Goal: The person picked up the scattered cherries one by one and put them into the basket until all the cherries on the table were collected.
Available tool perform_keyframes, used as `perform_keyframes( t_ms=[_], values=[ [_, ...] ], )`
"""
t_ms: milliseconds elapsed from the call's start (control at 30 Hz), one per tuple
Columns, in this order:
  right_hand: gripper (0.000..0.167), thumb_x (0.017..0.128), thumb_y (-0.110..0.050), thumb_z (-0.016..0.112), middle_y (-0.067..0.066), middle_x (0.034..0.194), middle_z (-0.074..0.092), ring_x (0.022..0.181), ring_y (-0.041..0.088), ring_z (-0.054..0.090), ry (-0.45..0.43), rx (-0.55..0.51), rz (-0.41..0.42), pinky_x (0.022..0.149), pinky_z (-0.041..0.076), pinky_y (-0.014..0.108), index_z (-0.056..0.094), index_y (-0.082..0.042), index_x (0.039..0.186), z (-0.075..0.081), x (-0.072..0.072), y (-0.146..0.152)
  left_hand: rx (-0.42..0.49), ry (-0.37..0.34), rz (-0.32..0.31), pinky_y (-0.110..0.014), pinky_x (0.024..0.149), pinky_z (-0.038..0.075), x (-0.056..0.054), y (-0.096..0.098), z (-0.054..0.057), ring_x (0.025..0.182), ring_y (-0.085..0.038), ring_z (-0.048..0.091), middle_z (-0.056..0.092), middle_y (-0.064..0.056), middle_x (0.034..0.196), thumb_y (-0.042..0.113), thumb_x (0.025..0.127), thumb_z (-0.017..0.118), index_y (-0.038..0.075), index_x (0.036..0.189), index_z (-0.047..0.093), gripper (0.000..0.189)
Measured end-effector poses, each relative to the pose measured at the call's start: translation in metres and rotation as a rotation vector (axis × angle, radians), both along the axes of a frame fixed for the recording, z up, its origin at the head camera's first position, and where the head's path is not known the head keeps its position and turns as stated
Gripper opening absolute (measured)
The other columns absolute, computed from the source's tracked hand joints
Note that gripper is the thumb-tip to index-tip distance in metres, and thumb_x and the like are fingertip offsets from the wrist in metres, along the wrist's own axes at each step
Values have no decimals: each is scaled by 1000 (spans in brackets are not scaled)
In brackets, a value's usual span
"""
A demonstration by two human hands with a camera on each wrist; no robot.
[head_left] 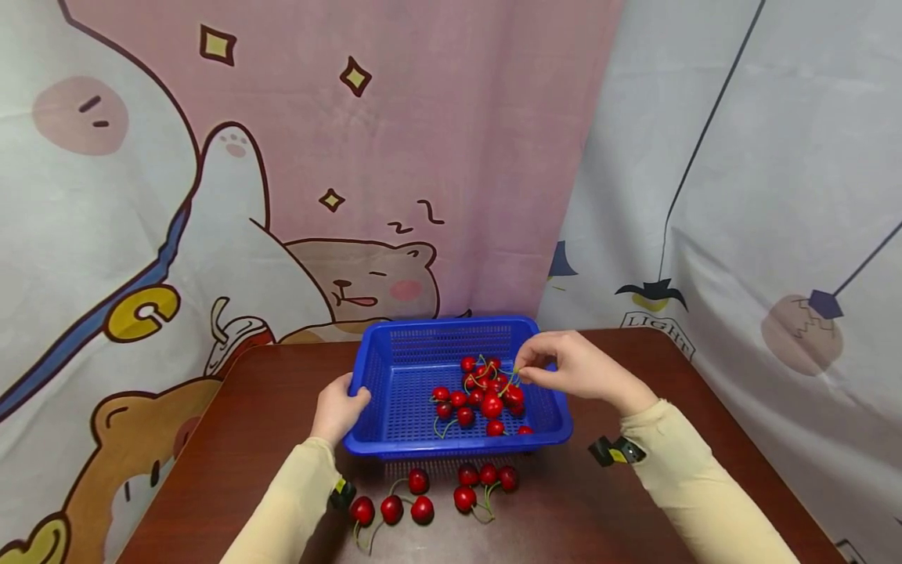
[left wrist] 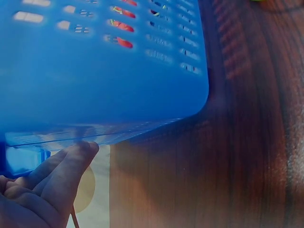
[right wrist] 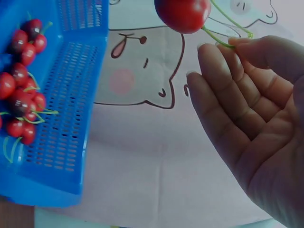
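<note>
A blue plastic basket (head_left: pixel 395 450) with slotted walls holds a heap of red cherries (head_left: pixel 465 417), mostly toward its right half. My left hand (head_left: pixel 340 409) grips the basket's left rim, thumb over the top; in the left wrist view its fingers (left wrist: pixel 71 166) lie against the outer wall. Above the basket's right side, my right hand (head_left: pixel 574 368) pinches the green stem (right wrist: pixel 219 39) of one cherry (right wrist: pixel 183 14) between thumb and fingertips. That cherry hangs from its stem, and in the head view it overlaps the heap.
On the dark brown wooden table (head_left: pixel 282 407), in front of the basket, several loose cherries lie in a left group (head_left: pixel 391 509) and a right group (head_left: pixel 465 499). A curtain with cartoon animals (head_left: pixel 479 157) hangs behind the table.
</note>
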State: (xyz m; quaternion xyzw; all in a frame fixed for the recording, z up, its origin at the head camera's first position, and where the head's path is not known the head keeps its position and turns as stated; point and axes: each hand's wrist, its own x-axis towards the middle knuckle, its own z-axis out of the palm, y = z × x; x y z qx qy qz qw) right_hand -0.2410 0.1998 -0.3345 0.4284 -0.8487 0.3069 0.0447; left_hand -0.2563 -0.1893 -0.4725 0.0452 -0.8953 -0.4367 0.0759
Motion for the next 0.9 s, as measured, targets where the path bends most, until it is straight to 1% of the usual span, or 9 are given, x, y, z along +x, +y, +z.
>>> perform_keyframes(
  t_ms=[67,167,233,333,400,533,700,800,900],
  values=[
    [10,91,-11,71,-13,82,65,73,6,60,-18,3,-7,66,53,27,70,-21,90,6,-8,-3,3,-1,-4,-52,84,54,0,0,0,95,-35,66,67,-25,112,13,92,57,-9,127,58,42],
    [9,92,-11,70,-10,81,67,73,7,61,-49,1,-15,69,55,28,71,-20,90,11,-19,-9,10,-7,-1,-53,85,54,-1,0,0,97,-36,66,66,-26,113,13,92,57,-10,129,56,43],
    [5,92,-12,69,-7,80,68,73,8,62,-64,-6,-27,70,55,30,71,-16,90,12,-27,-14,9,-4,-2,-53,85,54,-1,0,-1,97,-37,66,66,-27,114,13,93,57,-11,130,56,44],
    [3,93,-13,69,-3,79,69,73,10,64,-112,-20,-61,73,54,32,72,-11,91,8,-40,-21,9,-6,1,-53,85,54,-1,0,0,97,-37,66,66,-26,114,13,93,57,-10,130,56,43],
    [5,93,-13,69,0,80,71,75,13,66,-158,-39,-86,75,54,34,71,-9,92,3,-50,-26,5,-2,0,-53,85,54,-1,0,0,96,-36,66,67,-26,113,13,93,56,-10,129,57,43],
    [4,92,-11,69,3,85,72,80,21,70,-242,-69,-134,78,56,36,70,-7,92,-15,-71,-36,4,1,0,-52,85,54,-1,0,0,96,-36,66,67,-26,113,12,92,57,-10,129,57,43],
    [5,92,-10,68,5,88,72,82,23,71,-333,-91,-186,77,58,34,69,-5,92,-40,-98,-46,5,-3,3,-51,84,54,0,0,1,94,-34,67,67,-25,112,12,92,57,-9,128,58,42],
    [6,92,-10,68,6,87,72,81,23,71,-370,-93,-216,77,58,37,69,-4,92,-52,-109,-51,6,0,1,-50,83,55,1,0,2,94,-33,67,68,-24,111,12,91,57,-9,127,59,42],
    [7,93,-9,67,7,86,72,81,27,71,-407,-95,-245,79,58,43,69,-2,92,-63,-117,-56,5,3,0,-50,83,55,1,1,2,94,-33,67,68,-24,111,12,91,57,-9,127,59,41]
  ],
)
